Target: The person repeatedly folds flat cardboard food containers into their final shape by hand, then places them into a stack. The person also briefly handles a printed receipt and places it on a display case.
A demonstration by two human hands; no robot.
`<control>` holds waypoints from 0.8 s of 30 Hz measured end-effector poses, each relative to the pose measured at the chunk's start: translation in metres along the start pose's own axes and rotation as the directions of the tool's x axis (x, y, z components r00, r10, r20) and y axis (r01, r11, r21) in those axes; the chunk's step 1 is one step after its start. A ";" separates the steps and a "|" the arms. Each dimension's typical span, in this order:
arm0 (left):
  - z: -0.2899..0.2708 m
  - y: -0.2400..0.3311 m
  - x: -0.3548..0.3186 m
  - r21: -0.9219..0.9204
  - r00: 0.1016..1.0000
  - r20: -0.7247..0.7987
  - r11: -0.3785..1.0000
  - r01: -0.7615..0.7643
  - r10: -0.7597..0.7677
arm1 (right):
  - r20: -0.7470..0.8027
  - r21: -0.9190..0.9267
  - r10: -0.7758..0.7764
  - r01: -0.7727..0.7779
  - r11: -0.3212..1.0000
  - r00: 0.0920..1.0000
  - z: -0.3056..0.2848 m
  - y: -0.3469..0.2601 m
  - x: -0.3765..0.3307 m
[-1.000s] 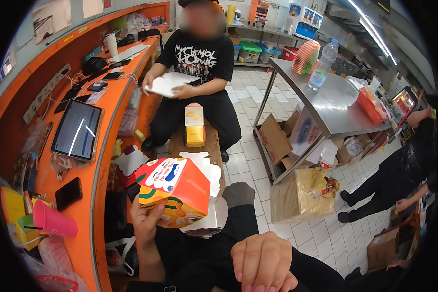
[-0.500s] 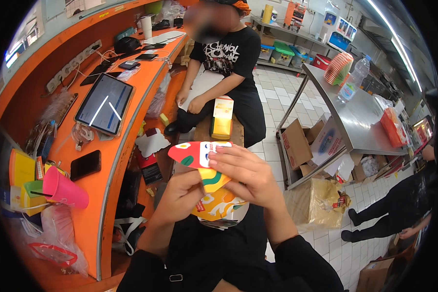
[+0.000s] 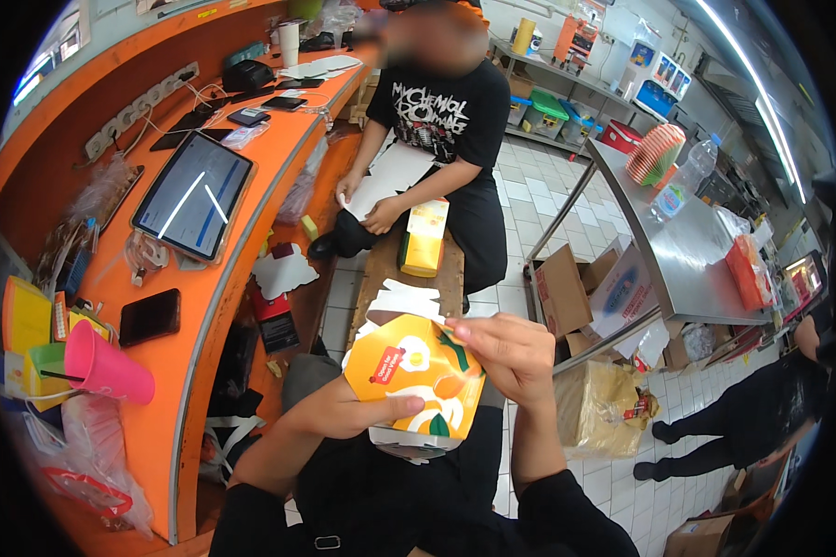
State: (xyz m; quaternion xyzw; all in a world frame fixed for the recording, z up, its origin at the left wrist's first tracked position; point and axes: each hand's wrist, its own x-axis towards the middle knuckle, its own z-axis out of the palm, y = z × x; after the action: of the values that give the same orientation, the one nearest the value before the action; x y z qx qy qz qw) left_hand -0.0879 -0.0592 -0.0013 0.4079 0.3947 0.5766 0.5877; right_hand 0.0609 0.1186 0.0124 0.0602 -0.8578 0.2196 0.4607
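Yellow carton (image 3: 418, 371) has turned between the hands (image 3: 513, 360), underside hidden.

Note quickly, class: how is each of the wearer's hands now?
Left hand: closed, holding the yellow box.
Right hand: curled at the box's upper right edge; grip unclear.

the carton (image 3: 425, 373) is orange, patterned green and white.

Black short sleeves (image 3: 567, 511) and a small rectangular metallic buckle (image 3: 328, 542)
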 end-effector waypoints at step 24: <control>-0.026 0.022 0.028 0.560 0.871 0.491 0.753 -0.345 0.034 | 0.439 0.727 0.421 -0.589 0.352 0.794 0.000 -0.004 -0.026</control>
State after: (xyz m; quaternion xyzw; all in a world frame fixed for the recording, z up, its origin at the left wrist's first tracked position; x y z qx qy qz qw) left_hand -0.1191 -0.0302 0.0107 0.7420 0.3727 0.3573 0.4276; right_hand 0.0775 0.1122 -0.0076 0.0238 -0.6552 0.7268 0.2047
